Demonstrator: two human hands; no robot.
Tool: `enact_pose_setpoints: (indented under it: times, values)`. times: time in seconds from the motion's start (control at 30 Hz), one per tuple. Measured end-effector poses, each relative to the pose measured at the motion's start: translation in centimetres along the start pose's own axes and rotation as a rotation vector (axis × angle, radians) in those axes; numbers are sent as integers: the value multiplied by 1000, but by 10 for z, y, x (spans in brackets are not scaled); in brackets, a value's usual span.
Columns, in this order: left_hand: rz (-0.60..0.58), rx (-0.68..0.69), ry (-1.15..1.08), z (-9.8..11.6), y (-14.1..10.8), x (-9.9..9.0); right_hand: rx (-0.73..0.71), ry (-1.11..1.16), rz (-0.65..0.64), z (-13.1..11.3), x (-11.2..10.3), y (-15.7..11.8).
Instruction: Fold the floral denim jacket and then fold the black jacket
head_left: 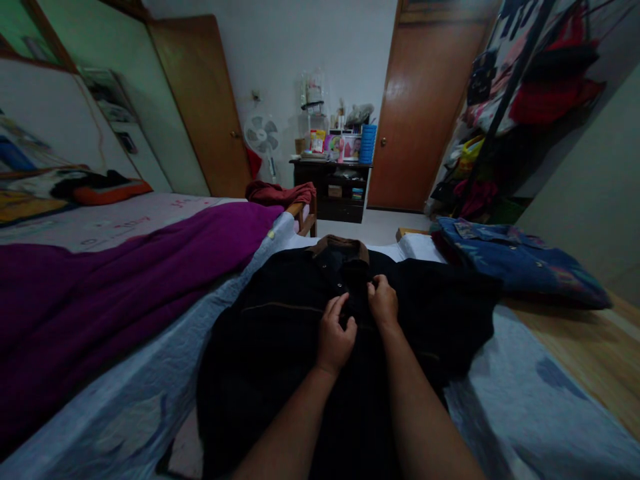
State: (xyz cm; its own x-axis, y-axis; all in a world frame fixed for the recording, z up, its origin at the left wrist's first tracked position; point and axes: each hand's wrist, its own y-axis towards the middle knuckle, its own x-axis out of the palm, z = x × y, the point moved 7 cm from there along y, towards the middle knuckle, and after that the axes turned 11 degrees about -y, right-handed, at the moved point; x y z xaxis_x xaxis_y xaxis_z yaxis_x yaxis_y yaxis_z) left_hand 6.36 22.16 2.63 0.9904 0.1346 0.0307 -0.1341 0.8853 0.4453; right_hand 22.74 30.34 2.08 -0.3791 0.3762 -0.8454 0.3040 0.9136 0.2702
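Observation:
A dark jacket with a brown collar lies spread on the bed, its front facing up and its collar at the far end. My left hand rests on the jacket front just below the collar, thumb and fingers apart. Close beside it, my right hand has its fingers curled in and pinches the edge of the jacket's front opening. A small snap button shows near the collar. What lies under my fingertips is too dark to make out.
A purple blanket covers the left side. Folded denim clothing sits at the right on a wooden surface. Further back stand a dark cabinet, a fan and two wooden doors. Bags hang at upper right.

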Motion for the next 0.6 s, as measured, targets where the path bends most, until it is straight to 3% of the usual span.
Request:
enact_pose_setpoints:
  times: [0.13,0.27,0.47,0.6]
  values:
    - [7,-15,-2,0,1,-1,-21,43,10,-2,-1,1]
    - [37,-179,-90,-15,6,-1,-34,141,-33,-3,0,2]
    - [272,-484,-342,-43,28,-6,-98,205,-15,-5,2,3]
    - [368,-509,-338,-51,48,-8,-124,211,3,-6,2,4]
